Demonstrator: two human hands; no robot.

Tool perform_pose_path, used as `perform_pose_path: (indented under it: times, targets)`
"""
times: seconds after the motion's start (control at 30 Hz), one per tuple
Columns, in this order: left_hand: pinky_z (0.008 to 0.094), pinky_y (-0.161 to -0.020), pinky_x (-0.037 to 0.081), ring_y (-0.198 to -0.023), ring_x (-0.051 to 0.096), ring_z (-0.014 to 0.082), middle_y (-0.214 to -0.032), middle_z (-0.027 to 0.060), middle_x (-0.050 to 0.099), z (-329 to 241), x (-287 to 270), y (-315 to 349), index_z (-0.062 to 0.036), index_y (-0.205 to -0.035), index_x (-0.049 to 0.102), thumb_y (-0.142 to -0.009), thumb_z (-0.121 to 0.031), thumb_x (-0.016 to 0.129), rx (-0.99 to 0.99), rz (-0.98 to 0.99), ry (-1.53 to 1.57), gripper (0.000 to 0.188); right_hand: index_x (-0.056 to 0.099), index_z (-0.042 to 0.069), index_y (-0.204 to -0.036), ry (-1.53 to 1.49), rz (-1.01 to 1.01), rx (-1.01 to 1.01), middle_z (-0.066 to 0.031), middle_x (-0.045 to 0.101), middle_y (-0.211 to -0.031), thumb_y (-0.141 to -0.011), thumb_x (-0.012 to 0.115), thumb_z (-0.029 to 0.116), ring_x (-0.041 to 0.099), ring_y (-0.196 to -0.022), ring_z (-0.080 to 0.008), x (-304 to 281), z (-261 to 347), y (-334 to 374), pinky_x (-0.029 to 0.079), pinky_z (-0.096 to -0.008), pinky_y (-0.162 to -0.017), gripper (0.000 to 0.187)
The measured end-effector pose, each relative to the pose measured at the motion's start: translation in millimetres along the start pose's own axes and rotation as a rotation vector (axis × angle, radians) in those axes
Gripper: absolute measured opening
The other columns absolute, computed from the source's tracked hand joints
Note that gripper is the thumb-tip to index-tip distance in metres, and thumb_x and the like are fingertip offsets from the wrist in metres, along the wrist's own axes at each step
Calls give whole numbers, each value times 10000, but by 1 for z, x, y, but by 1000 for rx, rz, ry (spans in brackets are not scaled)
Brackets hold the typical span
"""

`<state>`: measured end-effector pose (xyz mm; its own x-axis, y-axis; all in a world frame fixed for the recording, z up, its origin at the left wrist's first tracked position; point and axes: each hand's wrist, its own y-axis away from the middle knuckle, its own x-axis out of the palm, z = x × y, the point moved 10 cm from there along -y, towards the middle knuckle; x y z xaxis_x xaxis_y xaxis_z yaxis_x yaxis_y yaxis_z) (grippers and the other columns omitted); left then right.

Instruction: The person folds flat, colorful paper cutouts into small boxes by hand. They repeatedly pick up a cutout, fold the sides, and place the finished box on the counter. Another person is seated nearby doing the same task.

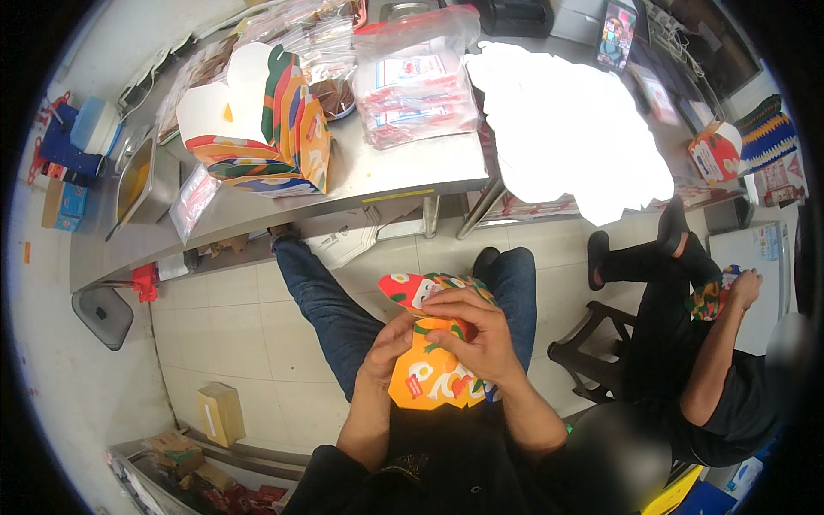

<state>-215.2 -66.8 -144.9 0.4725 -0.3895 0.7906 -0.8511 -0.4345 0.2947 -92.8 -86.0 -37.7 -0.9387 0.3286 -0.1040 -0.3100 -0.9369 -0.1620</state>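
Observation:
Above my lap I hold a partly folded cardboard food box (427, 378) printed in orange, red and green with cartoon shapes. My left hand (390, 348) grips its left side, with the fingers curled over the edge. Across the box's upper part lies my right hand (474, 330), its fingers bent over a flap and its thumb pressed on the orange panel. A red flap (405, 288) with a smiling figure sticks up beyond my fingers. The underside of the box is hidden.
On the steel table (403, 167) stand nested printed boxes (287, 129), bagged red-and-white packets (416, 86) and a metal tray (148, 182). White card blanks (571, 124) pile up to the right. A seated co-worker's hand (745, 287) holds a similar box near a dark stool (592, 348).

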Motion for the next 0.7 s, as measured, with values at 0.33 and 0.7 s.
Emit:
perform_pose_path:
  times: [0.33,0.7]
  targets:
    - [418,-1067,417,-1288,496,249,-1421,141,477,4,15,-10,-29,-1427,395,-918,-328,672,186,86,191,653,716,-5,-897,74,-425,-105,-52,523,-789,-773,771,-8,542,-891,-215,-41,0,6,455,-339,-856,136]
    - [343,-941,526,-1089,636,191,-1227,100,616,-4,22,1,-14,-1308,498,-969,-120,612,102,-210,21,373,701,4,-904,408,-72,-367,-96,562,-801,-771,684,-116,634,-808,-264,-24,25,2,528,-303,-681,180]
